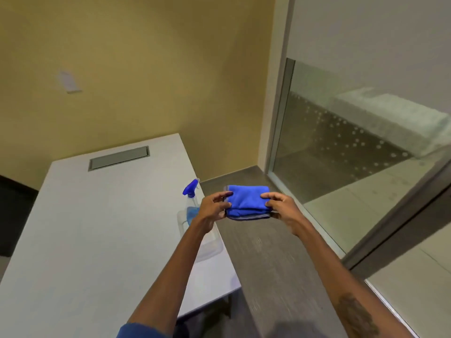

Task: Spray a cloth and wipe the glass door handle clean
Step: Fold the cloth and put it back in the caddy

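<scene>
1. Between tabletop edge and glass wall, over the floor: folded blue microfibre cloth (247,202) held up in the air by both hands.
2. Left hand (211,208) pinches the cloth's left end, grip closed on it, thumb on top, fingers underneath.
3. Right hand (280,206) pinches the right end, grip closed on the cloth the same way.
4. Cloth folded into a thick pad, grey trim showing along near edge and left corner.
5. Spray bottle (191,200) with blue trigger head stands upright near the tabletop's right edge, blue liquid inside, just left of the left hand, partly hidden by the wrist.
6. Bottle sits in or just beside a clear plastic tray (211,247); cannot tell which.
7. White tabletop (97,228) has a grey cable hatch (118,158) at the far end.
8. Glass panel (353,147) with metal frame on the right; door handle not in sight.
</scene>
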`<state>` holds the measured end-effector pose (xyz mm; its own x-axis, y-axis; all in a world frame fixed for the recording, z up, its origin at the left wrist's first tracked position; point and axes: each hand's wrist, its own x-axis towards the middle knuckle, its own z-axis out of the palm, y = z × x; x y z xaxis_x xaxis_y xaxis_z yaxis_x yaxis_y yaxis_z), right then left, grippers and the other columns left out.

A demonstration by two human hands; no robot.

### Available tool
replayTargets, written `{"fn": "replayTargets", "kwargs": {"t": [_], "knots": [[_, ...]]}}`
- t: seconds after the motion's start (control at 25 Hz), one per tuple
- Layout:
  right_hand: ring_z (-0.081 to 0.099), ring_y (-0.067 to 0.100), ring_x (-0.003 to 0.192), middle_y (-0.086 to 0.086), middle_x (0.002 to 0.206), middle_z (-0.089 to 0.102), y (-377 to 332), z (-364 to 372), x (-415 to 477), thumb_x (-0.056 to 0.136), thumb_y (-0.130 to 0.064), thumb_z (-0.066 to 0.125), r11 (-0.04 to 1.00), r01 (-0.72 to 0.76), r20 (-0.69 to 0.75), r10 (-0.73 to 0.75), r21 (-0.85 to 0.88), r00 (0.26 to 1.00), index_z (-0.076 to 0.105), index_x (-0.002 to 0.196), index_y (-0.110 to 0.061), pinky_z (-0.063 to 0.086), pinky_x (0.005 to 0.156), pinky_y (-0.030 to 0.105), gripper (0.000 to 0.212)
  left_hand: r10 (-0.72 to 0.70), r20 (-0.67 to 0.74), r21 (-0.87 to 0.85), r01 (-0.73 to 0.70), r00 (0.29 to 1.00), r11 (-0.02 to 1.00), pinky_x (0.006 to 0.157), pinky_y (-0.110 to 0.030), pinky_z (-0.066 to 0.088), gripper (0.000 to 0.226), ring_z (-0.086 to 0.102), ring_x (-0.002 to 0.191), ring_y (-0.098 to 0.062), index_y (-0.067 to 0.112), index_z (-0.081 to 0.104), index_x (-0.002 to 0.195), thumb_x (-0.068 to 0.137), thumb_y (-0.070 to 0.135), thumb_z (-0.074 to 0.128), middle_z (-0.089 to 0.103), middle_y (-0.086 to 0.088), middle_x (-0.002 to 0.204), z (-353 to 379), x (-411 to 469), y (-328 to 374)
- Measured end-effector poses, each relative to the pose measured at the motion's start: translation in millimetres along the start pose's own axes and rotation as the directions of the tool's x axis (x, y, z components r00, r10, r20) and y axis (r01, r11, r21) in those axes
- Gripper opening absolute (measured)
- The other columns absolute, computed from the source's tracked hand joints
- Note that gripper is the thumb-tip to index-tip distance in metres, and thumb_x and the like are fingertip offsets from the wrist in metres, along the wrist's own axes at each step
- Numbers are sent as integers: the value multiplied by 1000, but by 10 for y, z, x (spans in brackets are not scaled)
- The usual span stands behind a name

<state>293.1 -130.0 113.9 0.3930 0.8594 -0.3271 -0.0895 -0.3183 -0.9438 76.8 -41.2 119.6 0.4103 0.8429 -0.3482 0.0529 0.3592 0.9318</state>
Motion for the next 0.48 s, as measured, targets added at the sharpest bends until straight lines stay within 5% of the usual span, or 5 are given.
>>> {"fn": "replayTargets", "kwargs": {"t": [0.12, 0.24, 0.36, 0.48], "knots": [[55, 11, 68, 2, 83, 62, 207, 525, 65, 89, 8, 58, 999, -6, 34, 7, -42, 999, 72, 110, -9, 48, 64, 20, 31, -41, -80, 1, 41, 996, 999, 66, -27, 60, 40, 65, 86, -15, 9, 68, 122, 87, -10, 63, 66, -2, 105, -472, -115, -210], [53, 10, 64, 2, 76, 64, 424, 960, 162, 90, 8, 62, 997, -1, 48, 5, -74, 999, 73, 94, -11, 45, 57, 14, 23, -68, -144, 6, 70, 987, 998, 70, -31, 61, 40, 66, 94, -20, 13, 67, 124, 88, -5, 65, 65, -2, 112, -870, -180, -446], [57, 10, 66, 3, 78, 69, 626, 1260, 274, 89, 7, 64, 994, -32, 67, 40, -108, 997, 74, 81, -19, 48, 61, 16, 29, -21, -232, 38, 31, 972, 999, 68, -27, 62, 42, 67, 105, -28, 11, 66, 126, 87, -4, 68, 65, -7, 121, -1139, -166, -732], [59, 12, 69, 4, 84, 70, 755, 1461, 407, 89, 6, 61, 987, -80, 90, 94, -139, 992, 76, 88, -17, 50, 67, 20, 27, -3, -357, 57, 25, 934, 998, 76, -32, 64, 38, 68, 106, -29, 13, 70, 118, 84, -4, 71, 68, -9, 121, -1289, -81, -985]]}}
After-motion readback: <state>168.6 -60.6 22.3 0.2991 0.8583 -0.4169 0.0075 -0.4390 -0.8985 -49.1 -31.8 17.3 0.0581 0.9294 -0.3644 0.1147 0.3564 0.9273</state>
